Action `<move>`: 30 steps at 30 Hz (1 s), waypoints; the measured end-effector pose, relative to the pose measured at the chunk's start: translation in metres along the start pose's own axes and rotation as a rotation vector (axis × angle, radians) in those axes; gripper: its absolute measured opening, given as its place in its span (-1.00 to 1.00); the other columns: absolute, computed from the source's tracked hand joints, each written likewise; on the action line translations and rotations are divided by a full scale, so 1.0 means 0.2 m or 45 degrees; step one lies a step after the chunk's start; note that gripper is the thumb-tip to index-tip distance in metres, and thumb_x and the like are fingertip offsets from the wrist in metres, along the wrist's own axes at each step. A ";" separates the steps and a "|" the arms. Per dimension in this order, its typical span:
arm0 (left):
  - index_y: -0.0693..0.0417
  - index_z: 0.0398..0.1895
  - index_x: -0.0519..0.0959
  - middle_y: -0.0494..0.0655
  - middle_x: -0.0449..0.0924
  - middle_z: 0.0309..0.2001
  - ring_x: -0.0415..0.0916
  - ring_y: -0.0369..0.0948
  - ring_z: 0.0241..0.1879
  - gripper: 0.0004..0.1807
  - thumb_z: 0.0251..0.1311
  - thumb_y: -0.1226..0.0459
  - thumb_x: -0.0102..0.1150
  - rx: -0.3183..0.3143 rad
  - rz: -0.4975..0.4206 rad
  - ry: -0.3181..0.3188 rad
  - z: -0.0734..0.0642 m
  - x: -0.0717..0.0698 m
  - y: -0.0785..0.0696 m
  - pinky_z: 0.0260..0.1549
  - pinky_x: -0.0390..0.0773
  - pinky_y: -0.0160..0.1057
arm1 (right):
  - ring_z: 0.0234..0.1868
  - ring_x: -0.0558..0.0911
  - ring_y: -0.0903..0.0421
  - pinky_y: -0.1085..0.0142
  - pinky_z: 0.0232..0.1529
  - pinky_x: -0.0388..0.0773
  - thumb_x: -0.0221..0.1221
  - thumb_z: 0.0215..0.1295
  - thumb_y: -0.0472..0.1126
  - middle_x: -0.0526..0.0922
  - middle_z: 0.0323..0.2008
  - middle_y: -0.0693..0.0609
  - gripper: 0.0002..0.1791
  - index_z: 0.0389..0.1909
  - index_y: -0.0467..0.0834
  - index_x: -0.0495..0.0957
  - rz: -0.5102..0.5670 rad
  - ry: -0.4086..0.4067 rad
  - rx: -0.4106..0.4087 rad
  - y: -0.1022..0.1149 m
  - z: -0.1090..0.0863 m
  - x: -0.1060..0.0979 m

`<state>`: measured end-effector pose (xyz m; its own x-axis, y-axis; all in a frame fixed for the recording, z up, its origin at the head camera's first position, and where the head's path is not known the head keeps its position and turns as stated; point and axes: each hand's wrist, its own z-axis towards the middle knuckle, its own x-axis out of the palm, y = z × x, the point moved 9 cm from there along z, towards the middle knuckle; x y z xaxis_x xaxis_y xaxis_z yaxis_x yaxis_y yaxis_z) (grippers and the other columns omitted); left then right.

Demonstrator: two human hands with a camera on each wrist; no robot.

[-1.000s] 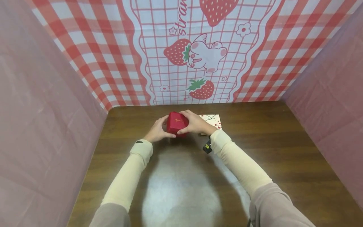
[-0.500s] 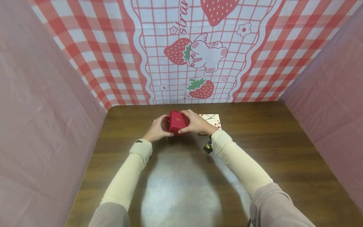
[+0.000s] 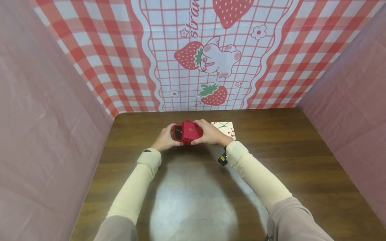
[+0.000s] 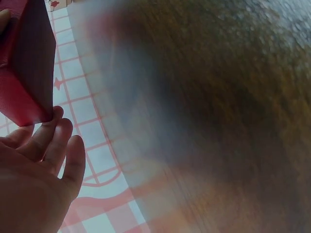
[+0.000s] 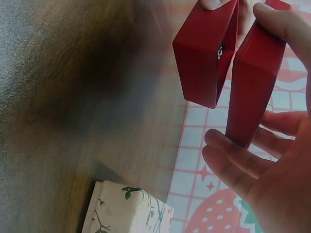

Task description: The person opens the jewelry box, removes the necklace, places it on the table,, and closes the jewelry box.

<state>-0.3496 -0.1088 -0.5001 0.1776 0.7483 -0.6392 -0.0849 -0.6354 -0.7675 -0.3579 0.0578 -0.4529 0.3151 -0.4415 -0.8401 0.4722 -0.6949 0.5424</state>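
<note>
A red jewelry box is parted into two pieces above the wooden table. My left hand (image 3: 165,138) grips the box base (image 3: 178,133), whose dark inside shows in the head view. The lid (image 3: 192,131), with small gold lettering, is held between thumb and fingers of my right hand (image 3: 211,133). From the right wrist, a gap separates the base (image 5: 198,68) and lid (image 5: 252,77), and a small silvery piece (image 5: 220,52) glints within the base. In the left wrist view my fingers lie under the red base (image 4: 29,63). What the silvery piece is cannot be made out.
Right of the hands, a cream box (image 3: 225,129) with a branch and flower print sits on the wooden table (image 3: 286,150). A strawberry-print cloth (image 3: 199,60) hangs behind, and pink cloth walls (image 3: 346,100) stand at both sides.
The lid has come off the base and shifted right with my right hand, baring the dark inside. My left hand stays nearly in place with the base; the cream box has not moved.
</note>
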 end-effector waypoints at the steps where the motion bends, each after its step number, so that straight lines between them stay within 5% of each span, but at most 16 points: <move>1: 0.05 0.36 0.24 0.12 0.41 0.27 0.26 0.07 0.30 0.01 -0.25 0.13 0.54 -0.002 0.007 -0.001 0.00 0.00 0.00 0.30 0.31 0.16 | -0.02 0.53 0.00 0.10 0.05 0.57 0.46 -0.17 0.18 0.45 0.11 -0.11 0.06 0.36 -0.17 0.28 -0.003 0.002 0.005 0.00 0.00 0.00; 15: 0.07 0.38 0.23 0.12 0.41 0.27 0.29 0.06 0.28 0.05 -0.27 0.11 0.57 -0.011 0.002 -0.007 0.00 0.00 0.02 0.31 0.30 0.15 | -0.02 0.54 0.00 0.10 0.02 0.58 0.46 -0.15 0.18 0.44 0.14 -0.11 0.07 0.39 -0.17 0.25 0.007 0.014 0.047 -0.02 -0.06 0.02; 30: -0.01 0.36 0.23 0.15 0.47 0.22 0.33 0.13 0.23 0.01 -0.27 0.18 0.54 -0.033 0.126 0.033 0.01 0.00 0.07 0.26 0.29 0.18 | -0.04 0.55 0.00 0.10 -0.03 0.59 0.46 -0.18 0.21 0.45 0.14 -0.12 0.07 0.37 -0.15 0.28 -0.015 0.008 0.039 -0.01 -0.07 0.03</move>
<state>-0.3521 -0.1171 -0.5120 0.1946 0.6765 -0.7103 -0.0782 -0.7111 -0.6987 -0.3459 0.0650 -0.4585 0.3148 -0.4300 -0.8462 0.4503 -0.7171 0.5319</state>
